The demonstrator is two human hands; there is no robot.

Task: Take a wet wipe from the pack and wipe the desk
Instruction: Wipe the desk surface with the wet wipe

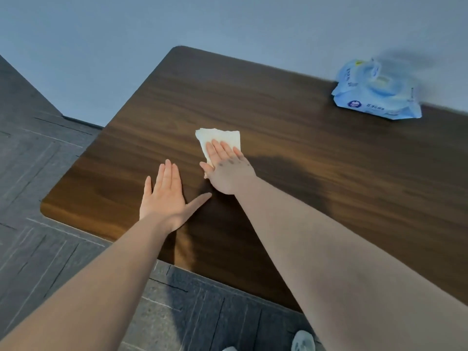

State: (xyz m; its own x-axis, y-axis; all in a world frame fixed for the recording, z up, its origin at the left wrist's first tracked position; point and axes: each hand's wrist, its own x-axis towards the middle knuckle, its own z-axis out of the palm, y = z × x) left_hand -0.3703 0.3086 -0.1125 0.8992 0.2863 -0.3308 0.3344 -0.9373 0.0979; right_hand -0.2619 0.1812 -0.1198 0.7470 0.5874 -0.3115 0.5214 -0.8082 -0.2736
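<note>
The left hand (pixel 164 196) lies flat on the desk (pixel 291 138), fingers straight and thumb spread wide, probably as a brace. Just beyond its thumb tip, the right hand (pixel 228 171) presses the wet wipe (pixel 220 136) down under straight, close-set fingers. The sheet extends past the fingertips, giving broad contact for wiping. The pack (pixel 374 95) rests well beyond, out of the wiping path.

**Head-worn view, looking down**

A single wide-angle camera on the person's head looks forward and steeply down, close above the near edge of the table (pixel 304 173). The view is tilted: the table runs diagonally, with floor (pixel 38 173) at left and bottom and wall (pixel 228 21) across the top.
</note>
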